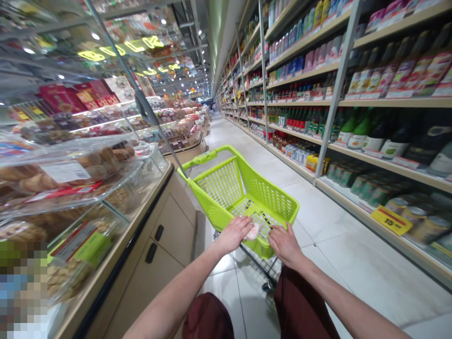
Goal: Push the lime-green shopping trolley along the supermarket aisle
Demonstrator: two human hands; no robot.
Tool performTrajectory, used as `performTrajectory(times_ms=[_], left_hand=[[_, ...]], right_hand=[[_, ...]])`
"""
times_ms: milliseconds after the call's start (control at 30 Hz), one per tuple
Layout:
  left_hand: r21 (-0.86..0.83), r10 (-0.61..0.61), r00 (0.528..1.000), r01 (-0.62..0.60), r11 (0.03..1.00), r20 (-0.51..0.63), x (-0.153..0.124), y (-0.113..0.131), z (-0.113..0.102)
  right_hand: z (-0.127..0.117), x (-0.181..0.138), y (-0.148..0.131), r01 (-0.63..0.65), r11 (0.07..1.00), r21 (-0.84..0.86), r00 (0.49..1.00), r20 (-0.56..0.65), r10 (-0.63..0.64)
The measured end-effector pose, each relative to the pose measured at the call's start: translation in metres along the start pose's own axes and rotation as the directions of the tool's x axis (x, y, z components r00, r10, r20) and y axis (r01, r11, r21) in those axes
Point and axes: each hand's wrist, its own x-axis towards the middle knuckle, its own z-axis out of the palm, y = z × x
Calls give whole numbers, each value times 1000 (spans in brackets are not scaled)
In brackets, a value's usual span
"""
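Two hands are gripping the green cart (278, 200); left hand (235, 233) and right hand (284, 245) are curling fingers closed over its near rim.

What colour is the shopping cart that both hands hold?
Lime green; the lattice-walled plastic shopping cart shows best in the head view.

Near rim of shopping cart (247, 188) covered by L hand (235, 234) and R hand (285, 245). Pale item (253, 231) between them part hidden; ID not poss. Both forearms cut by bottom edge. Pixelated patch (23, 287) masks bottom-left corner. Shelf bottles (406, 70) at right edge blurred, labels unreadable. Price tag (391, 220): only "15" legible.
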Motion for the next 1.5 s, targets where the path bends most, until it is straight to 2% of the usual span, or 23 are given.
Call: performTrajectory(times_ms=[100,167,233,300,367,433,533,633,767,1000,1200,1367,1500], left_hand=[[17,9,1000,-9,1000,-24,2,-6,-1],[56,-37,999,39,998,-38,-3,-26,-7],[117,-149,986,157,981,-73,-13,-55,-14],[180,-301,944,322,929,-136,-25,-80,-20],[195,-368,914,398,896,-170,-32,-91,-21],[195,-361,917,391,900,-172,-32,-85,-19],[185,-263,955,285,940,-136,-24,-60,-11],[195,-224,969,241,951,-105,-22,-49,-10],[252,-265,959,282,926,-99,-38,-69,-26],[296,-302,927,360,885,-223,-90,-112,-49],[306,-391,886,455,836,-249,-111,-123,-71],[272,-426,850,509,817,-309,-96,-107,-68],[182,-414,867,471,863,-278,-67,-86,-54]], right_hand=[[-10,5,17,-52,998,-40,998,24,53],[-16,6,28,-94,993,-69,995,31,96],[-19,7,35,-140,985,-97,989,24,143],[-19,7,35,-180,977,-118,984,-19,179],[-15,11,25,-181,976,-120,982,-73,173],[-6,16,7,-137,985,-103,987,-93,128],[7,25,-17,-97,992,-84,992,-90,90],[11,26,-21,-103,990,-100,991,-95,93],[6,20,-4,-87,989,-121,995,-65,80],[8,17,1,-108,984,-140,992,-73,99],[12,19,0,-88,986,-139,994,-82,77],[19,21,-2,-120,977,-178,986,-133,97],[28,26,-1,-162,961,-223,976,-183,122]])
